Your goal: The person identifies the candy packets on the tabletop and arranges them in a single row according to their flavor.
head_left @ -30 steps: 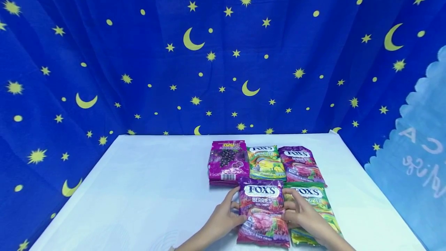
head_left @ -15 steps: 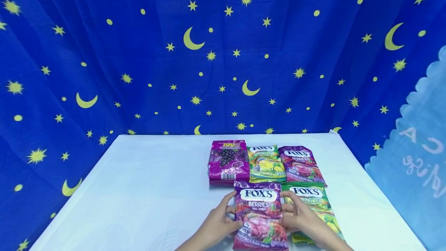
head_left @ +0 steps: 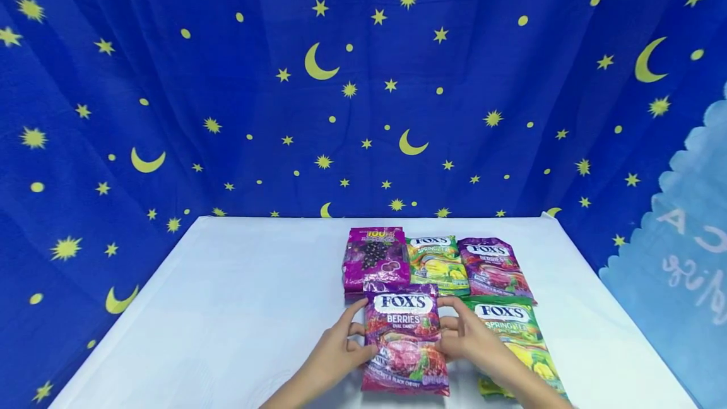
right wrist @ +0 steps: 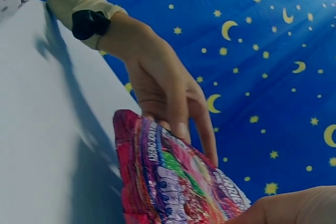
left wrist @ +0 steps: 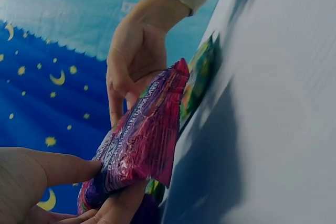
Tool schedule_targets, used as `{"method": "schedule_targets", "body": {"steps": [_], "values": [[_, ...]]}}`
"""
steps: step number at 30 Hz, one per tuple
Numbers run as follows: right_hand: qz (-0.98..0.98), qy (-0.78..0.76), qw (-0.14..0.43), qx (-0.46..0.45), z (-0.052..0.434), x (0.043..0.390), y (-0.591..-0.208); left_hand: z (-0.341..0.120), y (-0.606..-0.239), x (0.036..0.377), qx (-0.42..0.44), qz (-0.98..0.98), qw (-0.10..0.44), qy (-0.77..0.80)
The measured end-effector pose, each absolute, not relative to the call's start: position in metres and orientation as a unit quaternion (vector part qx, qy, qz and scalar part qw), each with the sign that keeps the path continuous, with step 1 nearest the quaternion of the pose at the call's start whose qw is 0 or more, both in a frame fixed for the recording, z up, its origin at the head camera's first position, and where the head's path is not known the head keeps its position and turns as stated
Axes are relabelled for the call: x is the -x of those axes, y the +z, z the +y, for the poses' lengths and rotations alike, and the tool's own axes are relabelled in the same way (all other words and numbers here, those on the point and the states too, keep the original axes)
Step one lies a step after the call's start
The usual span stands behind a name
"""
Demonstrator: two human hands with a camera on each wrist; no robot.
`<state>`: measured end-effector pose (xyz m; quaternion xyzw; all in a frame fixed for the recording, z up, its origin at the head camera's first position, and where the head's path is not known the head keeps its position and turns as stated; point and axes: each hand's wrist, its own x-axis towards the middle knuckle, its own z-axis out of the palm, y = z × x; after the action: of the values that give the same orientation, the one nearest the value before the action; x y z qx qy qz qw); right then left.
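Both hands grip a purple Fox's Berries candy bag (head_left: 404, 358) by its two sides. My left hand (head_left: 334, 349) pinches the left edge, thumb on the front. On the opposite edge my right hand (head_left: 471, 341) holds it the same way. Seen in the left wrist view, the candy bag (left wrist: 144, 135) is tilted and raised above the table, casting a shadow. To its right lies a green Fox's Spring Tea bag (head_left: 505, 313), partly covered by the right hand and forearm. The held bag's top edge overlaps a magenta candy pack (head_left: 375, 254) behind it in the head view.
Behind, another Spring Tea bag (head_left: 437, 267) and another Berries bag (head_left: 493, 270) lie in a row beside the magenta pack. All rest on the white table (head_left: 238, 308), backed by a blue star-patterned curtain (head_left: 255, 93). A light-blue cloth (head_left: 681, 238) hangs at the right.
The held Berries bag and both hands have moved left, away from the front Spring Tea bag, uncovering more of it. The head view has shifted slightly.
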<state>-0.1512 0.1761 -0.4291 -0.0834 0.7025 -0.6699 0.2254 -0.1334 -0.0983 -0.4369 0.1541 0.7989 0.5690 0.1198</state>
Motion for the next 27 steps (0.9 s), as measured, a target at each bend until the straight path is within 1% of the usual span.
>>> {"method": "schedule_targets", "body": {"steps": [4, 10, 17, 21, 27], "values": [[0.7, -0.677, 0.2, 0.109, 0.16, 0.161, -0.432, -0.11, -0.436, 0.142, -0.142, 0.806, 0.098, 0.566], [0.707, -0.677, 0.166, 0.121, 0.133, 0.177, -0.431, -0.128, -0.433, 0.153, -0.111, 0.81, 0.057, 0.572], [0.718, -0.667, 0.151, 0.129, 0.101, 0.198, -0.425, -0.147, -0.429, 0.168, -0.041, 0.828, 0.012, 0.559], [0.717, -0.666, 0.147, 0.142, 0.087, 0.209, -0.421, -0.155, -0.426, 0.176, -0.004, 0.835, -0.004, 0.55], [0.707, -0.671, 0.157, 0.16, 0.067, 0.227, -0.421, -0.172, -0.421, 0.185, 0.026, 0.849, -0.022, 0.527]]}}
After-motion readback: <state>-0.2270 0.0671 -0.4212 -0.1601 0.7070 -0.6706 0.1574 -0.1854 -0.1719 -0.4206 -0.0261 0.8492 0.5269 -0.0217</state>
